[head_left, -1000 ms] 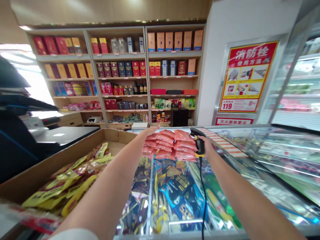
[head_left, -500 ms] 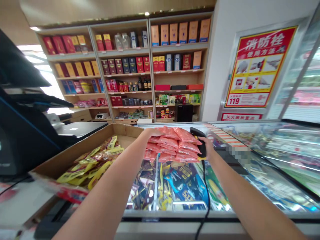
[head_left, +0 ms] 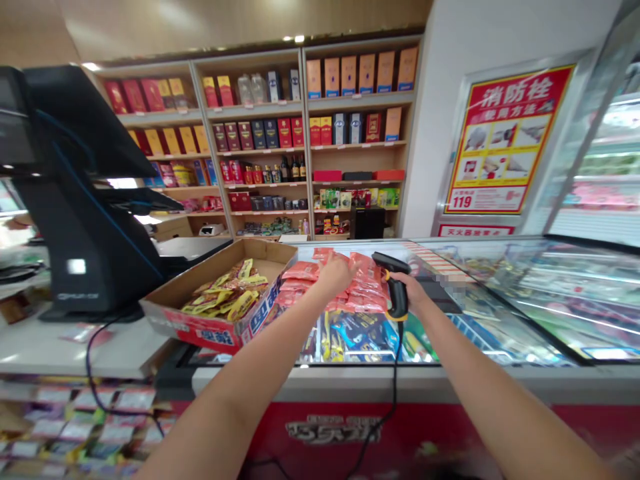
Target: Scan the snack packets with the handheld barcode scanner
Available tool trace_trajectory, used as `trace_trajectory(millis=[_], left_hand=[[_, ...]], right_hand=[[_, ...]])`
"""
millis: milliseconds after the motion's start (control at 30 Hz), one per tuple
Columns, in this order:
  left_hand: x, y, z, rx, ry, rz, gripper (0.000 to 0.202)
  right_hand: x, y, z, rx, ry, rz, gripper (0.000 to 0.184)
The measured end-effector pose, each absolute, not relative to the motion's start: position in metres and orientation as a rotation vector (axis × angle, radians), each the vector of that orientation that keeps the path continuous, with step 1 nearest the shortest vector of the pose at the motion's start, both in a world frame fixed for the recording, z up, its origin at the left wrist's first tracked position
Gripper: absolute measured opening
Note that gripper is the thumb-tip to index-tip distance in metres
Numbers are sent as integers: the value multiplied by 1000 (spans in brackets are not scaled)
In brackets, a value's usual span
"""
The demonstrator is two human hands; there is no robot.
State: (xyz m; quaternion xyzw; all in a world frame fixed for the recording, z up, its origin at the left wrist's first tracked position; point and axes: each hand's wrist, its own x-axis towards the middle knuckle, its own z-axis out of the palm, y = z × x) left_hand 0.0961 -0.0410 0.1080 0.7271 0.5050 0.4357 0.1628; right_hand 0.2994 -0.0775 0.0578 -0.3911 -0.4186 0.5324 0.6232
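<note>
My right hand (head_left: 411,291) grips a black barcode scanner (head_left: 394,287) with a yellow base, its cable hanging down over the freezer's front. My left hand (head_left: 338,275) rests on a pile of red snack packets (head_left: 367,295) that lies on the glass lid of a chest freezer (head_left: 350,380), its fingers on the top packets. More red packets (head_left: 300,273) lie at the pile's left, beside a cardboard box.
A cardboard box (head_left: 210,327) of yellow snack packets (head_left: 230,297) sits at the left, half on the counter. A black checkout terminal (head_left: 85,220) stands further left. Shelves of boxed goods (head_left: 300,133) fill the back wall, with a red poster (head_left: 505,140) and glass-door coolers at the right.
The view has pulled back from the freezer, so both arms stretch further out. My left hand has moved from the pile's left side onto its top. The scanner stays in my right hand.
</note>
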Motion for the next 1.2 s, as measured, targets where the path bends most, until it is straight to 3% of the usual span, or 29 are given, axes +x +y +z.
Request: trace_trajectory(millis=[133,267,367,467,633,800,1200], left_hand=[[116,-70,88,2313,1446,1112,26],[108,-87,70,2127,1198,1373,12],[92,-93,57,1700,1019,1612,32],[65,-91,45,1358,844,1589,51],[8,-80,22,1154,735,1613,49],[-26,-73,2,1049,812,1863,43],[-23,-79,6,1305,1035,1986,32]], right_hand=[[286,-93,55,-911,-997,1057,10],[265,-110,44,-847,-998,918,11],[246,-121,37,-812,-1015,883,17],[227,-130,38,-794,-1106,872,23],[196,-138,52,-779,-1287,856,25],[167,-143,49,-758,-1225,1157,22],[139,-172,37,-1141,-1268,1252,28]])
